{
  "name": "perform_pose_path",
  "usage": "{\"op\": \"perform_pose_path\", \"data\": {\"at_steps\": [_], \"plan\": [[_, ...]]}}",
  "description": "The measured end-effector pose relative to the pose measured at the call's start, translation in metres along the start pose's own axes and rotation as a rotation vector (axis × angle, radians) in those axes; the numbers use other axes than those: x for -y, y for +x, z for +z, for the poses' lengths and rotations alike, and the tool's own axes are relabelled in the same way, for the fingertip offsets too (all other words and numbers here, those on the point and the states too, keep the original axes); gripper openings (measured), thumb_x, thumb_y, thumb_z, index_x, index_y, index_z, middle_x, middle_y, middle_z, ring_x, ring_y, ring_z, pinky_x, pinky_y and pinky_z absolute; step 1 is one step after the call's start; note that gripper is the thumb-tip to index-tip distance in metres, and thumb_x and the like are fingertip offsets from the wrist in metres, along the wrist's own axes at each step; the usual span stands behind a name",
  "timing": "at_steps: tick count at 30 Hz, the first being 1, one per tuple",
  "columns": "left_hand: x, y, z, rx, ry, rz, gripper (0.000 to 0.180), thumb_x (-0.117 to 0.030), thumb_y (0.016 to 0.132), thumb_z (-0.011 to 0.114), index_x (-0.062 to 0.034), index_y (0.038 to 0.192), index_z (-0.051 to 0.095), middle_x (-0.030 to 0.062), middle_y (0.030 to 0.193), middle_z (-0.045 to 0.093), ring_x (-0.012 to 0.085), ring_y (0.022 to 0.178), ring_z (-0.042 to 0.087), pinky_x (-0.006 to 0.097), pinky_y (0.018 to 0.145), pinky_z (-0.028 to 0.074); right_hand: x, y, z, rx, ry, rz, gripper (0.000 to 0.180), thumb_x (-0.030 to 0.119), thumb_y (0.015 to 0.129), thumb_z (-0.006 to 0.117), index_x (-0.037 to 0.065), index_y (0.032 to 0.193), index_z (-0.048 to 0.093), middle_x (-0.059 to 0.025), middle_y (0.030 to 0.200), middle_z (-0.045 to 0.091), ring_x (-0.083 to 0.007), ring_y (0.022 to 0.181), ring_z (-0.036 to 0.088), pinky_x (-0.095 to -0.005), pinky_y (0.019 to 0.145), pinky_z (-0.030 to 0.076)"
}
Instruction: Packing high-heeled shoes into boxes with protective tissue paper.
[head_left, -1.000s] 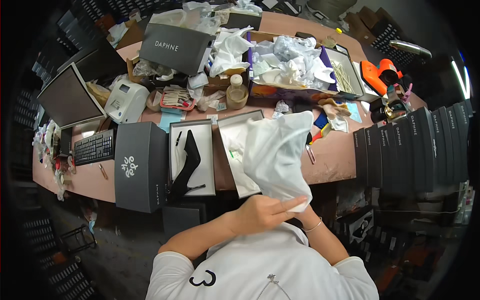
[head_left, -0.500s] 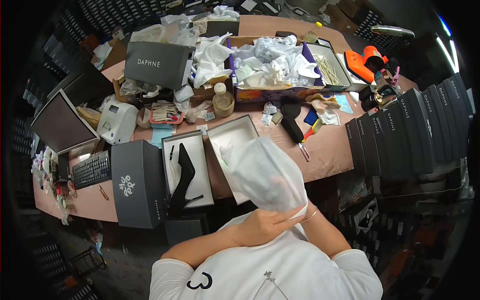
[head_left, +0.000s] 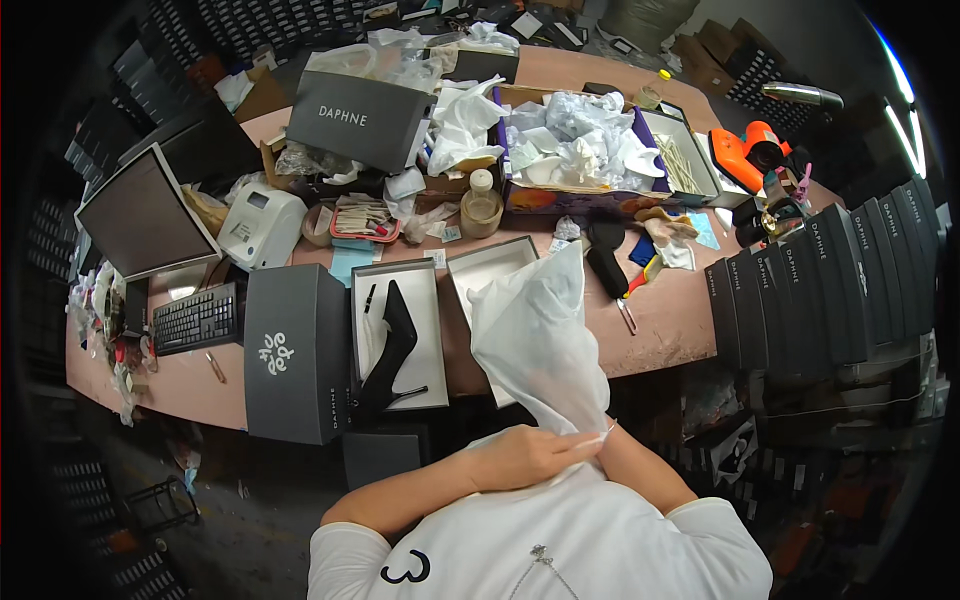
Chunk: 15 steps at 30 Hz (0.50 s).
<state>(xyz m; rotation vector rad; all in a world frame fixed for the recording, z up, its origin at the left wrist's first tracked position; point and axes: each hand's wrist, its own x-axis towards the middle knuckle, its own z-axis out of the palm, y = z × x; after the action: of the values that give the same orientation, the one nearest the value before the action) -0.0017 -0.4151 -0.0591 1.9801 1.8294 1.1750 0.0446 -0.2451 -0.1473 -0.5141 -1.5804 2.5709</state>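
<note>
In front of my chest I hold a white translucent bag (head_left: 535, 335), its far end over the desk. My left hand (head_left: 525, 455) is closed on the bag's opening edge. My right hand (head_left: 550, 382) is inside the bag and only shows faintly through it, so its fingers are hidden; the wrist comes out at the opening. Left of the bag, an open shoe box (head_left: 440, 345) holds a black high-heeled shoe (head_left: 393, 345), heel toward me. Partly behind the bag lies a shallow box part with a pale inside (head_left: 485, 268).
A closed dark shoe box (head_left: 295, 350) stands left of the open one, beside a keyboard (head_left: 195, 318) and monitor (head_left: 148, 212). Upright shoe boxes (head_left: 835, 280) line the right edge. Behind are a paper-filled carton (head_left: 585, 200), a glue jar (head_left: 481, 210) and a black brush (head_left: 603, 260).
The bag has stretched longer and narrower, its far end rising from a rounded shape to a peak. My left hand keeps its hold. The desk has shifted somewhat rightward in view.
</note>
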Motion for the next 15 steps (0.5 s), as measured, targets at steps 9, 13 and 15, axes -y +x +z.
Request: {"op": "perform_pose_path", "data": {"at_steps": [9,13,15], "plan": [[0.034,-0.012,0.006,-0.947,-1.855,-0.985,0.065,-0.047,0.089,0.063,-0.0087,0.138,0.043,0.0073,0.139,0.048,0.0219,0.125,0.047,0.038,0.105,0.039,0.071,0.016,0.096,0.253,-1.467,-0.234,0.045,0.024,0.072,0.071,0.003,0.110,0.061,-0.0215,0.104,0.060,-0.0296,0.098,0.060,-0.0419,0.082,0.048],[0.045,-0.019,0.001,-1.168,-1.619,-0.807,0.059,-0.044,0.088,0.065,-0.0067,0.131,0.050,0.0076,0.126,0.058,0.0213,0.115,0.056,0.035,0.098,0.046,0.083,0.018,0.094,0.407,-1.471,-0.468,0.064,0.023,0.071,0.074,0.000,0.126,0.053,-0.0313,0.132,0.042,-0.0402,0.123,0.046,-0.0476,0.099,0.040],[0.061,-0.026,-0.021,-1.319,-1.611,-0.799,0.057,-0.040,0.086,0.066,-0.0039,0.128,0.051,0.0096,0.124,0.058,0.0221,0.111,0.058,0.037,0.096,0.048,0.081,-0.001,0.075,0.470,-1.370,-0.625,0.084,0.027,0.075,0.074,0.004,0.145,0.034,-0.0322,0.150,0.016,-0.0463,0.138,0.025,-0.0506,0.109,0.029]]}}
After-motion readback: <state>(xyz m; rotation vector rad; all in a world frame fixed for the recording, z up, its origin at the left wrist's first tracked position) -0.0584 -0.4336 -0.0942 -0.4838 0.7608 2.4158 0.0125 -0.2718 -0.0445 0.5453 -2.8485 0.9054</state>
